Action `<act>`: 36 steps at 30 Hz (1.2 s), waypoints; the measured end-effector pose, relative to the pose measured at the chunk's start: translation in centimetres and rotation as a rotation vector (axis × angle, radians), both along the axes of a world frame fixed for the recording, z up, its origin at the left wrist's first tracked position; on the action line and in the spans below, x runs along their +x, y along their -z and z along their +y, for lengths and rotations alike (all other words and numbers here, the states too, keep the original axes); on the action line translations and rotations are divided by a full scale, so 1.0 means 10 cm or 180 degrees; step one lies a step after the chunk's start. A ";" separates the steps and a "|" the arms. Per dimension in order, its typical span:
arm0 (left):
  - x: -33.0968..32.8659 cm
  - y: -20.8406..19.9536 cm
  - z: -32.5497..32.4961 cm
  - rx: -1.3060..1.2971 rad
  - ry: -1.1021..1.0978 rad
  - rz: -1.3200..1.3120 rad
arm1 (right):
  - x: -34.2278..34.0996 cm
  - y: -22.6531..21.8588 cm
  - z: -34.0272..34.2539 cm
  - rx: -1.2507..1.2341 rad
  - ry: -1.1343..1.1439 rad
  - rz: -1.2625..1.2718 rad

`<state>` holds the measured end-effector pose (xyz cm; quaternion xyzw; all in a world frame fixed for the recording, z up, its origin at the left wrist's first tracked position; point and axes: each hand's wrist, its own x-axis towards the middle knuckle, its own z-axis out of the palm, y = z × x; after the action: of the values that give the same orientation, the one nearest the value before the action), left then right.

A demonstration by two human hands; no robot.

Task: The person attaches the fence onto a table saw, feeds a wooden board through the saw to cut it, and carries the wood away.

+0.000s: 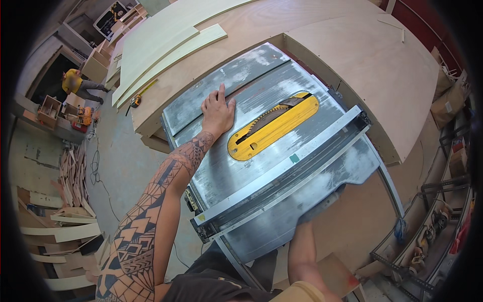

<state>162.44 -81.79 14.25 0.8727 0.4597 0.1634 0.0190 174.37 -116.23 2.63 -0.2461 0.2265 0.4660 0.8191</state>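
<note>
A table saw (211, 181) with a worn grey metal top fills the middle of the view. Its toothed blade (266, 120) stands up through a yellow oval insert plate (289, 128). My left hand (219, 111) rests on the metal top, left of the blade and by the long slot, holding nothing, fingers extended. A silver rip fence (287, 166) crosses the top on the near side, right of the blade. My right forearm (303, 246) reaches under the near right edge of the saw; the hand itself is hidden beneath it.
Wooden boards (176, 60) lie on a large plywood surface (352, 45) around the saw. A tape measure (136, 100) sits on its left edge. Scrap wood (70, 176) piles up at left. A person in yellow (73, 80) bends over at far left. Metal shelving (402, 251) stands at right.
</note>
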 end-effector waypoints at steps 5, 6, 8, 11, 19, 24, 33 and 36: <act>-0.10 0.11 0.02 -0.0038 -0.0104 0.0070 | -0.06 0.07 -0.15 -0.0044 -0.0080 -0.0056; -0.05 0.13 -0.01 -0.0066 -0.0043 -0.0012 | -0.08 0.05 -0.13 -0.0097 -0.0056 -0.0018; -0.08 0.11 -0.03 -0.0118 -0.0021 -0.0092 | -0.09 0.06 -0.11 -0.0175 -0.0068 0.0037; -0.21 0.11 0.04 0.0005 0.0123 -0.0356 | -0.11 0.16 -0.11 -0.0325 -0.0165 0.0057; -1.64 -0.49 0.57 -0.1672 0.0672 -0.2303 | -0.38 0.27 -1.61 -0.0910 -0.0589 0.0380; -3.45 1.06 -0.02 -0.1273 -0.2086 -0.2342 | -0.74 -0.22 -1.88 -0.2016 -0.0459 -0.0173; -3.10 2.17 -1.56 -0.3762 -0.0995 -0.1902 | -1.97 -1.20 -2.08 -0.3298 -0.1887 -0.1494; -2.90 2.32 -1.27 -0.3418 -0.0556 -0.1539 | -2.51 -1.34 -2.19 -0.3898 -0.2045 -0.2064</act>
<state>133.41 -94.47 -9.00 0.6380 0.5308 0.1031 0.5483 149.32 -138.15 16.04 -0.8347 0.1100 0.3771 0.3860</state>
